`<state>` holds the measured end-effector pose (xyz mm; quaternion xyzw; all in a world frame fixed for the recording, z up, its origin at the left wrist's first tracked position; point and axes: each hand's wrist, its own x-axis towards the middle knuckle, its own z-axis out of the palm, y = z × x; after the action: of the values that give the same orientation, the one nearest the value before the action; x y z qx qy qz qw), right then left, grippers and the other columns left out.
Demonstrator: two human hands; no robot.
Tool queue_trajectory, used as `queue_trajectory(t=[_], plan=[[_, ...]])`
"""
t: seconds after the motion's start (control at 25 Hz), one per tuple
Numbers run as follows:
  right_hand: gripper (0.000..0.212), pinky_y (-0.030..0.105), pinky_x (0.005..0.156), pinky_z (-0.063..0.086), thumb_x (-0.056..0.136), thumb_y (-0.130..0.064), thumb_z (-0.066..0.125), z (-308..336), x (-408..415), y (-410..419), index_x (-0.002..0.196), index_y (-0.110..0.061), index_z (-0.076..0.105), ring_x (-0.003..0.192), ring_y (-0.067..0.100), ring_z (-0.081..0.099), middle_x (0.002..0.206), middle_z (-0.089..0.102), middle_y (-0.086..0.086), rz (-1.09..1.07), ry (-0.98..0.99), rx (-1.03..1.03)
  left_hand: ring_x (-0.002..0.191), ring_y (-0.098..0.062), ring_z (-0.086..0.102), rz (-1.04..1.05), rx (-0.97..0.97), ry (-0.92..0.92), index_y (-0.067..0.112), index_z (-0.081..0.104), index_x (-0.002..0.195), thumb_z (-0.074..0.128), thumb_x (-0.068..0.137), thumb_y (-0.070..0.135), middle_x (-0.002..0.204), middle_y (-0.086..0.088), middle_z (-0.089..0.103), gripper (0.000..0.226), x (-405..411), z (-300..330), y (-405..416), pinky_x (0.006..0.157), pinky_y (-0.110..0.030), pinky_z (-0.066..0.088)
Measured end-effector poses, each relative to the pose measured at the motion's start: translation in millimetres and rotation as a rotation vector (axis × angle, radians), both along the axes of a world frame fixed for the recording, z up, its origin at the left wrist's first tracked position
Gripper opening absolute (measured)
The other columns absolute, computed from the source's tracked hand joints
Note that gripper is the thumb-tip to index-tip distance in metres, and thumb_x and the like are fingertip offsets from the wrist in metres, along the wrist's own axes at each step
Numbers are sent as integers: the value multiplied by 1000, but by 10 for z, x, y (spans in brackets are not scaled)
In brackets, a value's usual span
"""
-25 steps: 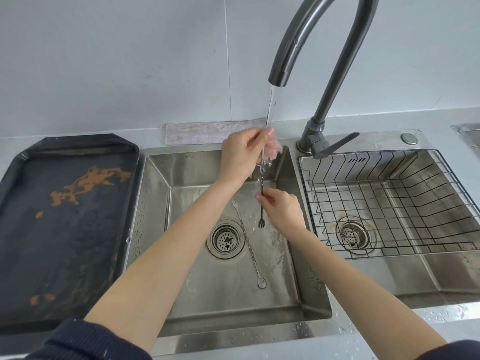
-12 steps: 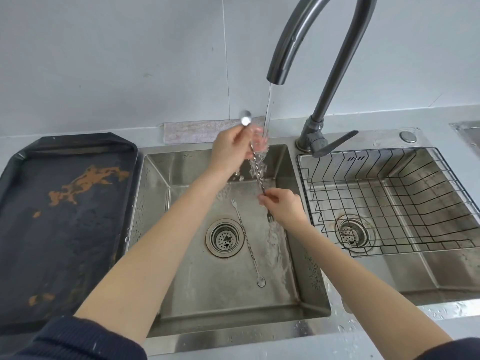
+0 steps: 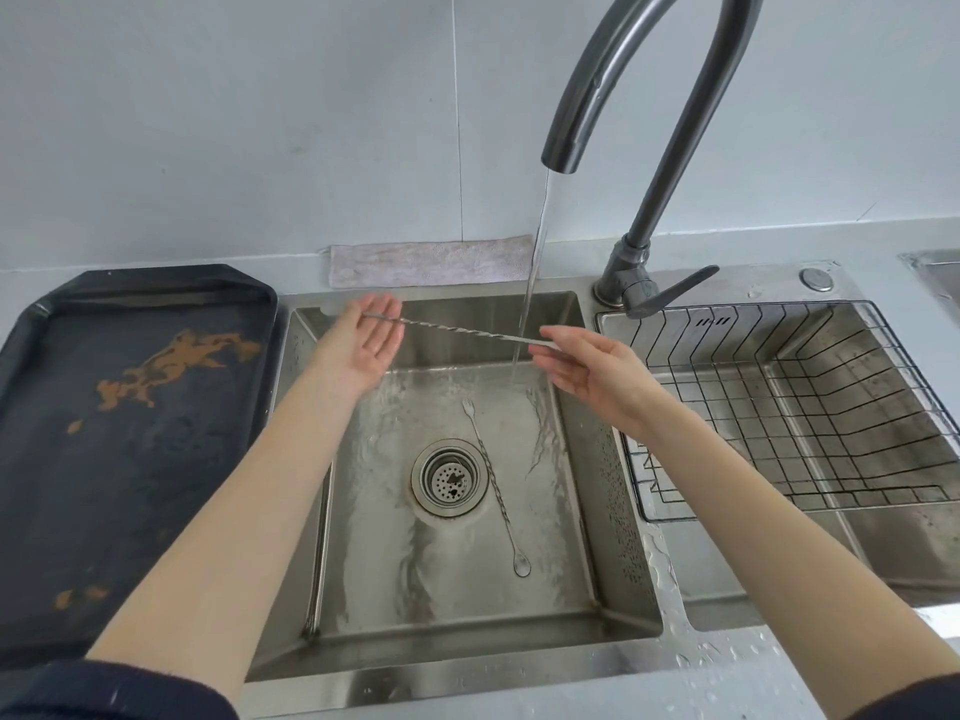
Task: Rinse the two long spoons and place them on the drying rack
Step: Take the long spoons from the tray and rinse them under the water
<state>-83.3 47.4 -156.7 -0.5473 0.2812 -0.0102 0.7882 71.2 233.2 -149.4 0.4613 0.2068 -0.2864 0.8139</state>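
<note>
A long twisted-handle spoon (image 3: 457, 327) lies almost level above the left sink (image 3: 613, 517), under the running water. My right hand (image 3: 587, 374) pinches its right end between thumb and fingers. My left hand (image 3: 369, 340) is open, palm up, with the spoon's left end resting across the fingers. A second long spoon (image 3: 496, 485) lies on the sink floor beside the drain, bowl toward me, fork end toward the back. The wire drying rack (image 3: 810, 407) sits in the right basin.
The dark faucet (image 3: 623, 122) arches over the sink, water streaming down. A black tray (image 3: 130, 433) with brown stains lies left of the sink. A grey cloth (image 3: 431, 265) lies along the back ledge. Water drops cover the front counter.
The spoon has swung from upright under the stream to nearly horizontal. My left hand has moved left and opened flat; my right hand has moved right, holding the spoon's end.
</note>
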Motion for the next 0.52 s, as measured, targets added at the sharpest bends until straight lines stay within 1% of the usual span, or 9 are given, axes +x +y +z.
queue_trajectory(t=[0.04, 0.08, 0.12, 0.16, 0.2, 0.28, 0.32, 0.44, 0.52], plan=[[14, 10, 68, 55, 92, -14, 53, 25, 36, 15, 98, -21, 64, 75, -2, 71, 79, 76, -10, -9, -27, 23, 78, -10, 62, 38, -34, 65, 12, 56, 84, 40, 96, 22, 83, 2, 66, 22, -29, -90, 51, 78, -25, 53], [15, 10, 70, 55, 91, -11, 55, 46, 75, 44, 96, -22, 64, 77, -2, 71, 82, 75, -11, -10, -49, 22, 78, -11, 62, 65, -53, 122, 10, 56, 83, 41, 96, 21, 84, 0, 64, 22, -71, -177, 94, 79, -24, 54], [16, 9, 70, 55, 90, -8, 56, 57, 116, 76, 95, -20, 63, 77, -2, 71, 84, 74, -11, -15, -63, 11, 75, -11, 63, 83, -65, 172, 8, 56, 82, 42, 95, 20, 83, -2, 64, 22, -113, -263, 130, 74, -22, 57], [17, 9, 69, 55, 89, -5, 56, 65, 157, 108, 94, -19, 63, 76, -2, 70, 85, 72, -9, -21, -70, -1, 71, -12, 65, 97, -76, 213, 6, 56, 81, 43, 95, 19, 79, -4, 66, 22, -164, -336, 164, 65, -21, 58], [17, 8, 68, 54, 89, -3, 55, 71, 197, 139, 93, -18, 63, 75, -2, 70, 87, 70, -6, -28, -72, -9, 65, -13, 67, 103, -81, 239, 5, 56, 80, 44, 95, 17, 71, -5, 69, 22, -207, -398, 194, 58, -20, 58], [17, 7, 66, 54, 90, -2, 55, 80, 258, 191, 91, -17, 63, 73, -2, 68, 90, 67, -2, -49, -73, -13, 50, -13, 69, 100, -80, 261, 3, 57, 80, 46, 94, 15, 54, -7, 71, 22, -287, -485, 250, 50, -20, 58], [17, 7, 64, 54, 90, -2, 55, 87, 282, 210, 90, -17, 63, 72, -2, 68, 90, 67, -1, -63, -78, -5, 47, -13, 69, 96, -76, 265, 2, 57, 79, 46, 94, 14, 50, -7, 70, 22, -321, -512, 270, 47, -20, 57], [16, 9, 60, 52, 92, -6, 54, 114, 336, 262, 89, -19, 63, 69, -1, 67, 87, 68, -4, -80, -67, 6, 44, -12, 67, 94, -82, 276, 2, 58, 76, 46, 94, 14, 47, -5, 69, 24, -388, -552, 310, 43, -20, 55], [14, 12, 59, 50, 92, -9, 54, 138, 356, 282, 86, -19, 62, 65, -1, 67, 81, 71, -7, -105, -69, 29, 44, -12, 67, 97, -94, 291, 3, 57, 76, 46, 94, 15, 47, -5, 69, 24, -415, -580, 314, 43, -20, 55]])
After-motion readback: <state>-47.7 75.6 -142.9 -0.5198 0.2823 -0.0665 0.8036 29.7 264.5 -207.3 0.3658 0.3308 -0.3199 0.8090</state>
